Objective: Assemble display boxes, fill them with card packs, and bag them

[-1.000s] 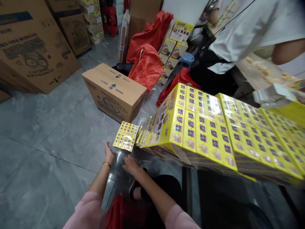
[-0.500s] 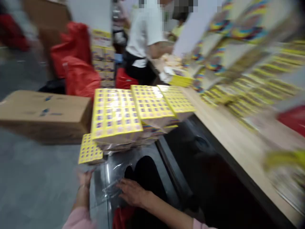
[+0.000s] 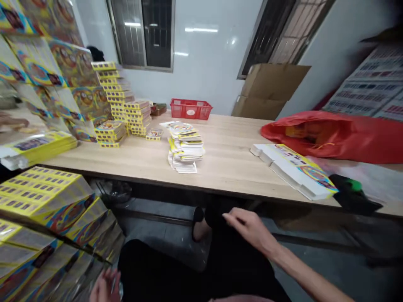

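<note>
My left hand is low at the bottom edge, partly cut off, with its fingers curled. A clear, shiny glint shows beside those fingers, but I cannot make out what they hold. Wrapped yellow box packs are stacked right by this hand. Over my dark-clothed right leg hovers my right hand, thumb and fingers drawn together with nothing visible in them. On the table in front of me stands a leaning pile of flat printed cartons, apart from both hands.
Small yellow boxes and tall stacks of larger packs line the table's left. A red basket is at the back. To the right lie white flat cartons, a red bag and a black item.
My view has swung right, from the floor and stacked packs round to the table and wall. My right hand has left the clear plastic near the packs and is now above my leg.
</note>
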A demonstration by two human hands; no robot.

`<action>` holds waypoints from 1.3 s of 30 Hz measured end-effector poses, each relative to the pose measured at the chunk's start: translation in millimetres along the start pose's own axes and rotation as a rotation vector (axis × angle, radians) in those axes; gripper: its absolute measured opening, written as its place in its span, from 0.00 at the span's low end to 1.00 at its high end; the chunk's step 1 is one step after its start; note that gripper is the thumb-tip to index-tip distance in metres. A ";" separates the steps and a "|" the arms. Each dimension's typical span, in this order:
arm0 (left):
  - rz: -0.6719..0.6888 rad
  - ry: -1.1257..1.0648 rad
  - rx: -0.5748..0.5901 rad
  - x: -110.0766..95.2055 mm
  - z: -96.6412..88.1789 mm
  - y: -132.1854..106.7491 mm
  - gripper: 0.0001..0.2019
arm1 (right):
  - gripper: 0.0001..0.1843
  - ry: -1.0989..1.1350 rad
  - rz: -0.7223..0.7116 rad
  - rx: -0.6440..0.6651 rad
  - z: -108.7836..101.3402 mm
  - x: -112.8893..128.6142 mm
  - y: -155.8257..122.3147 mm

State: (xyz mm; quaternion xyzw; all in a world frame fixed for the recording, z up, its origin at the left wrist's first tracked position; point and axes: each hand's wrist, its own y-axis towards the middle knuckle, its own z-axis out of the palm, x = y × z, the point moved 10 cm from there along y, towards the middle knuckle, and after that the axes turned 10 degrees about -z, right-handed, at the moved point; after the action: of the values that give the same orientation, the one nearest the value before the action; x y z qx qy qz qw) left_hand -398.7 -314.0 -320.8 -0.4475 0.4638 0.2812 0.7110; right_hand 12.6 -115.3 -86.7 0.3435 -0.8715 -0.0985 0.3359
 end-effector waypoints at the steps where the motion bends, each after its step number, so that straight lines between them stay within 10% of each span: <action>1: 0.053 -0.090 0.009 -24.6 30.6 -7.0 0.11 | 0.24 -0.028 0.027 -0.085 -25.6 -19.0 -1.7; 7: 0.347 0.088 0.410 -150.3 237.3 -105.0 0.19 | 0.14 -0.075 -0.003 -0.363 -115.0 -105.4 5.1; 11: 0.363 0.410 0.677 -134.9 321.0 -175.2 0.23 | 0.16 -0.517 0.083 -0.543 -201.7 -173.9 4.5; 14: 0.334 0.700 0.928 -91.4 360.5 -211.0 0.25 | 0.23 -0.779 0.446 -0.420 -248.4 -256.1 -5.1; 18: 0.292 0.914 1.215 -39.2 384.0 -254.3 0.25 | 0.27 -0.792 0.747 -0.116 -239.7 -323.6 -17.5; 26: 0.248 1.087 1.494 9.8 400.8 -297.5 0.26 | 0.21 -0.779 0.672 -0.091 -229.1 -332.7 -8.0; 39: 0.315 1.266 1.616 32.5 418.3 -321.7 0.24 | 0.23 -0.807 0.614 -0.064 -213.3 -337.4 8.2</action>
State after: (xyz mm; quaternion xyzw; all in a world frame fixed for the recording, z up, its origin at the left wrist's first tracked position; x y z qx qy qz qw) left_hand 47.5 -81.1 -158.7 0.1626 0.8558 -0.3103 0.3807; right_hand 329.2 127.8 -97.0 -0.0044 -0.9892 -0.1467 -0.0039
